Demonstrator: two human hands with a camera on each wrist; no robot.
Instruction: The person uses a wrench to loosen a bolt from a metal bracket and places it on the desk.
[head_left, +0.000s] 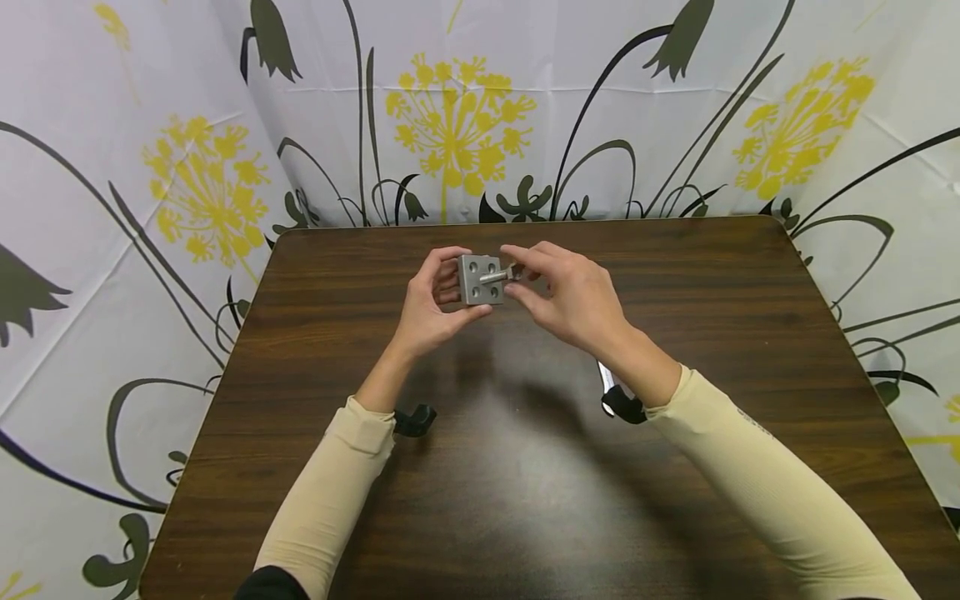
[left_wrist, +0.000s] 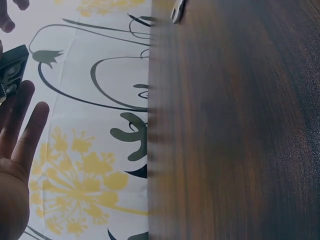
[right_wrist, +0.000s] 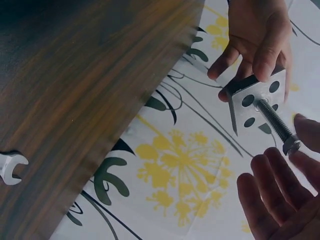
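Left hand: pinches metal plate by its edges
Right hand: fingers around bolt head; cannot tell whether pinching

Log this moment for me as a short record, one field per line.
Left hand: holds the metal block
Right hand: fingers around the bolt's head; firmness of grip unclear
Bolt: threaded shank meets block's middle; depth unclear
Block holes: four, around the bolt
Open-end wrench: on the table
Table: dark wood-grain
Backdrop: floral cloth

A dark wood-grain table, softly glinting, stands before white fabric printed with yellow and grey flowers.
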